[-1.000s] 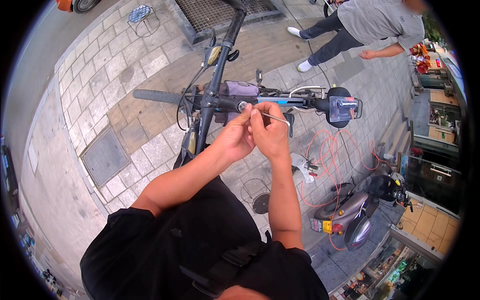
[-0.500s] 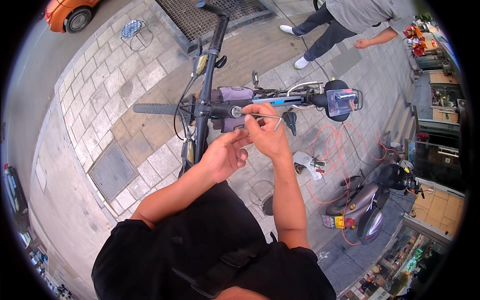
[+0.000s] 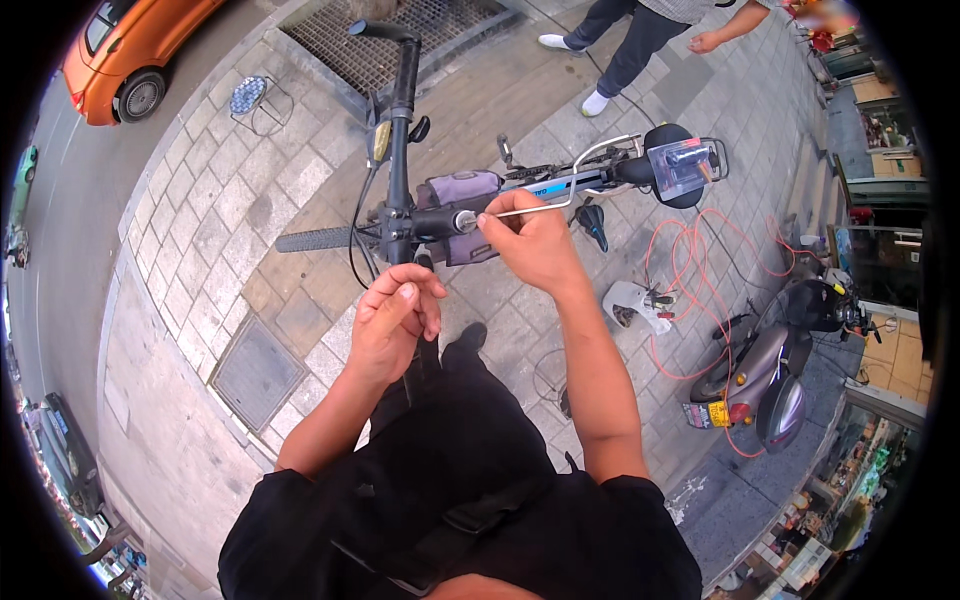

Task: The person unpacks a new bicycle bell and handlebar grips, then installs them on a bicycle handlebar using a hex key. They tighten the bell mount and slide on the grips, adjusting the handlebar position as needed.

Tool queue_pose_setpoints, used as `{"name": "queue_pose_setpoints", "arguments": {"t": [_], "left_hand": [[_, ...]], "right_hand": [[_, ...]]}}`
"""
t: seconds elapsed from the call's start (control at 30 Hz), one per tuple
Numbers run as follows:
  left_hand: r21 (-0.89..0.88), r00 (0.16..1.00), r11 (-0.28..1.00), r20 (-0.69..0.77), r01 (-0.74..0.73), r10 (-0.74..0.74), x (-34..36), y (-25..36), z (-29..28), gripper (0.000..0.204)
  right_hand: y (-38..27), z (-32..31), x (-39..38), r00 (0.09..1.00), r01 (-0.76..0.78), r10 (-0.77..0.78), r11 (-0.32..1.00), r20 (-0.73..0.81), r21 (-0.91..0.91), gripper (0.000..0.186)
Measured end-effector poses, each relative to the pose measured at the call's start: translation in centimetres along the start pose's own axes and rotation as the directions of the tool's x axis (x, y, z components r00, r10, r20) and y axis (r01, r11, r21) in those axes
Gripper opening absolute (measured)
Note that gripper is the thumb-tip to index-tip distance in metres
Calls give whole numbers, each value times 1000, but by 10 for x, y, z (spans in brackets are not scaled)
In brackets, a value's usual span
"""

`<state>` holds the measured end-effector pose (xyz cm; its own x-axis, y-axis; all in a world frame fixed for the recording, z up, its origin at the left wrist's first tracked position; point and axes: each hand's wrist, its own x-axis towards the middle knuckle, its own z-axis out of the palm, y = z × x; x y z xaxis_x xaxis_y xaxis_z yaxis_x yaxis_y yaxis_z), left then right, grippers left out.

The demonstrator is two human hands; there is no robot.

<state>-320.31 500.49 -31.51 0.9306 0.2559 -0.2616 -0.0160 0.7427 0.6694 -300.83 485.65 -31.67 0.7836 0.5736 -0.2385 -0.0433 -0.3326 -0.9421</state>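
A bicycle stands before me, its black handlebar (image 3: 401,130) running across my view. Pinched between the thumb and fingers of my right hand (image 3: 525,240) is a thin silver hex key (image 3: 540,209). The tip end of that key is at the round silver cap (image 3: 466,221) on the black stem (image 3: 435,223); whether it sits in the bolt is hidden by my fingertips. My left hand (image 3: 390,325) hovers over the near side of the handlebar, fingers loosely curled and apart, nothing visible in them. A lilac-grey bag (image 3: 460,187) hangs on the frame beside the stem.
A clear plastic package (image 3: 685,168) lies on the bicycle's saddle. An orange hose (image 3: 690,240) loops over the paving near a parked scooter (image 3: 750,375). Another person (image 3: 640,45) stands at the far side. A stool (image 3: 248,95) and an orange car (image 3: 125,60) are at the far left.
My left hand has drawn away from my right hand, left toward the handlebar, its fingers curling. The hex key in my right hand has swung, its long end now pointing farther away.
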Motion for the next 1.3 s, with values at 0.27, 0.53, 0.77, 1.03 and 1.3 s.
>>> {"name": "queue_pose_setpoints", "arguments": {"t": [0.27, 0.53, 0.77, 1.03, 1.3], "left_hand": [[-28, 994, 994, -40, -105, 104, 6, 8, -3, 25], [302, 990, 951, -94, -72, 105, -2, -6, -5, 22], [395, 993, 919, -106, -9, 56, -2, -4, -13, 22], [778, 956, 569, 136, -265, 259, 3, 11, -2, 33], [810, 831, -392, 529, -436, 171, 85, 30, 23, 61]], "right_hand": [[24, 8, 3, 997, -72, 74, 996, -35, 49, 42], [-4, 18, 0, 999, 50, -42, 947, 31, -316, 41], [20, 16, 5, 942, 336, -317, 887, 112, -318, 38], [24, 9, -4, 983, 79, -37, 969, -177, 235, 27], [7, 21, -16, 902, 311, -314, 949, -297, -59, 29]]}}
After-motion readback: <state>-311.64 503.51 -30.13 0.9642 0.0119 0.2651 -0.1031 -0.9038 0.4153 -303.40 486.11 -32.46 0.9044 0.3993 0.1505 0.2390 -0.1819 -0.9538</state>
